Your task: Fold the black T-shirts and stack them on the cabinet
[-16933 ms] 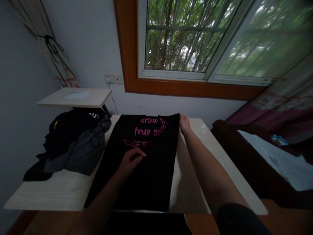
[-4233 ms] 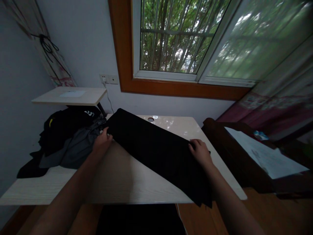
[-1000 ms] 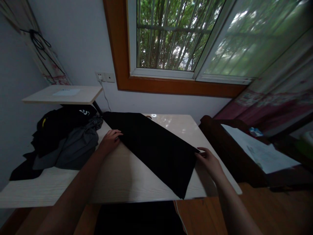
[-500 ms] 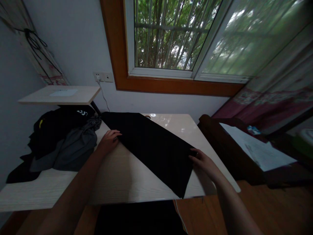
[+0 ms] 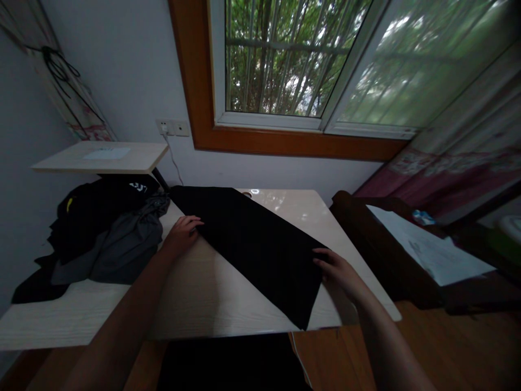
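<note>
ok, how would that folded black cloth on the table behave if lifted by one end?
Likely floppy: the folded black cloth garment lies flat on the pale wooden table, so it should sag and unfold. Probably light, as the layers look thin. Its near corner reaches the table edge, so a push may slide it off.

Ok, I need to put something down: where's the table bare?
Bare table in front, between the left hand, the cloth and the near edge; also the far right corner behind the cloth. The pile crowds the left.
</note>
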The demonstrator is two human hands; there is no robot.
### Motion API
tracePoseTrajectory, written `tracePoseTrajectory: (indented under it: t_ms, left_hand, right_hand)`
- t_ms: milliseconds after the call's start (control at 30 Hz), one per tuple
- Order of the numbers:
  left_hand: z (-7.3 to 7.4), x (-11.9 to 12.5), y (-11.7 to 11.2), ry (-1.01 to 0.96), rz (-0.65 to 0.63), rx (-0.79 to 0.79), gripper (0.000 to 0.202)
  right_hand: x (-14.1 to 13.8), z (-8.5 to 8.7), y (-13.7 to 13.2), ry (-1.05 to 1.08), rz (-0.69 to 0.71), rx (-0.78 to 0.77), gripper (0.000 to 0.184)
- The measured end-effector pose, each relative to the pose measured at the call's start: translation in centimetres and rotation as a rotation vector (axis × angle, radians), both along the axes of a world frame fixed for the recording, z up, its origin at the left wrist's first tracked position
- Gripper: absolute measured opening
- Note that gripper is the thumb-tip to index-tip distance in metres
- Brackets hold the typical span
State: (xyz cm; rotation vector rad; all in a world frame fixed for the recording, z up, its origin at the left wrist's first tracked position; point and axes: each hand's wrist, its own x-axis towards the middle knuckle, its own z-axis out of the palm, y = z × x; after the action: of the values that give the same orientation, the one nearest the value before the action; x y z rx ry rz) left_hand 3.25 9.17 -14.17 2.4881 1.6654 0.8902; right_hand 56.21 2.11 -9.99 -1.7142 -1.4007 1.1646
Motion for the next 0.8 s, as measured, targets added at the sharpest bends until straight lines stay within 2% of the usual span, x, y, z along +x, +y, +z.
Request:
tracePoseTrajectory:
  t_ms: [167, 333, 500, 633, 800]
  left_hand:
    - [-0.1, -0.1, 0.1, -0.014, -0.017, 0.002, 0.041]
    - [0.0, -0.1, 0.1, -0.017, -0.009, -0.001, 0.04]
    - [0.2, 0.1, -0.1, -0.024, -0.015, -0.005, 0.04]
    - [0.2, 0.1, -0.1, -0.014, -0.008, 0.002, 0.04]
    - [0.2, 0.1, -0.1, -0.002, -0.005, -0.003, 0.04]
  right_hand:
    - [-0.2, 1.1, -0.6, 0.104, -0.014, 0.0, 0.04]
    - [-0.3, 1.9, -1.4, 0.18, -0.067, 0.029, 0.042]
    - [-0.8, 1.6, -1.9, 0.202, 0.074, -0.131, 0.055]
    - [-0.3, 1.6, -1.8, 0.147, 0.163, -0.188, 0.046]
    - [0.6, 2.2, -1.6, 0.092, 0.209, -0.211, 0.046]
